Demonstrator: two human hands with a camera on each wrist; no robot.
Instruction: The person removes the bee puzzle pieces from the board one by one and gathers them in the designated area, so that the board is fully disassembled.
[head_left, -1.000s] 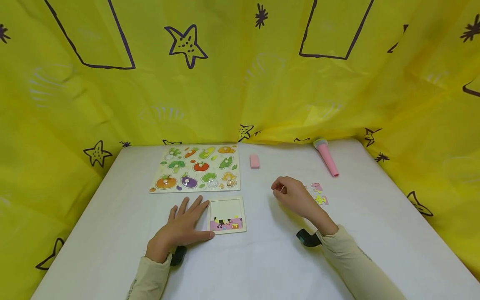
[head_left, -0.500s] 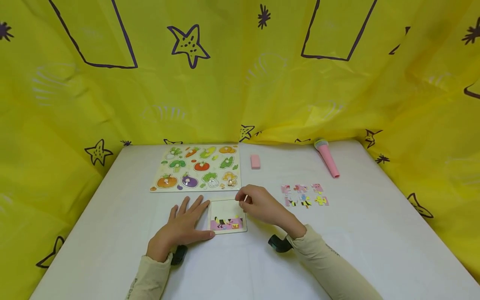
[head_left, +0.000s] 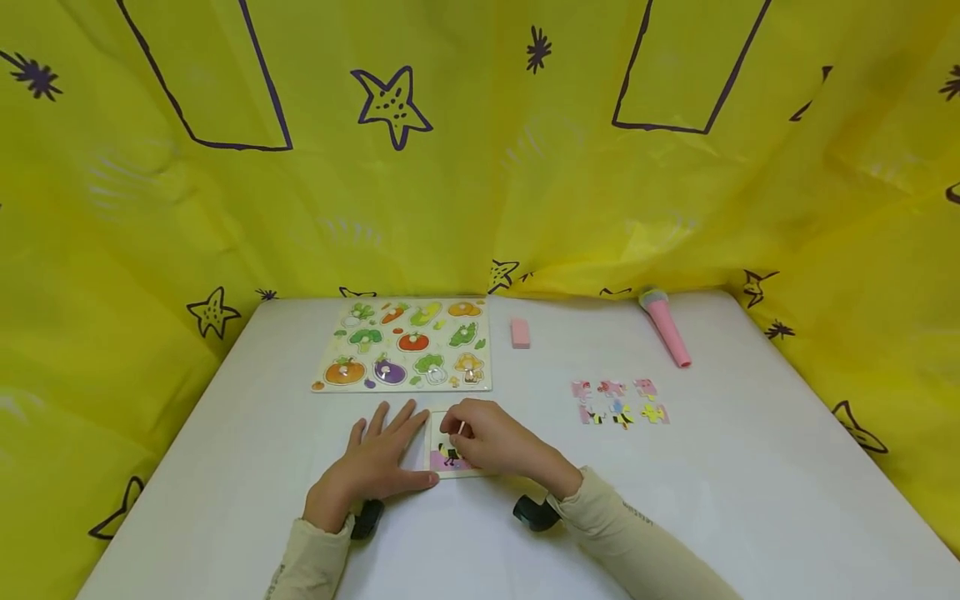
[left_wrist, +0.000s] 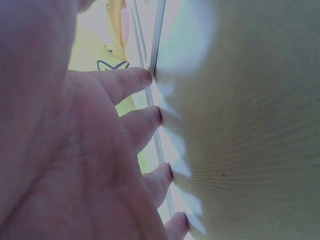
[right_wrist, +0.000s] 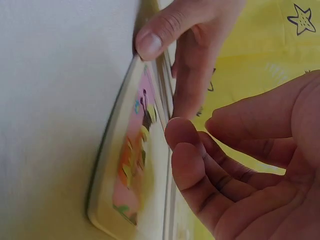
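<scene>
A small puzzle tray (head_left: 432,446) with a pale rim lies flat on the table; its lower part bears a pink picture with a black-and-yellow bee. My left hand (head_left: 375,467) rests at its left side, fingers spread, with the thumb at the near corner and the index finger by the far one. Over the tray my right hand (head_left: 501,442) pinches a small puzzle piece (head_left: 461,428), of which only a thin white edge shows. The right wrist view has the pinching fingertips (right_wrist: 186,162) close above the tray, the piece itself hidden there.
Several loose puzzle pieces (head_left: 621,412) lie in two rows to the right. Behind the tray is a vegetable peg board (head_left: 480,382). A pink block (head_left: 520,333) and a pink toy microphone (head_left: 668,332) lie farther back. Yellow cloth (head_left: 465,200) hangs behind the table.
My right hand has come left from the loose pieces to above the tray, carrying the pinched piece. My left hand has kept its place at the tray's edge. The head view has tilted slightly.
</scene>
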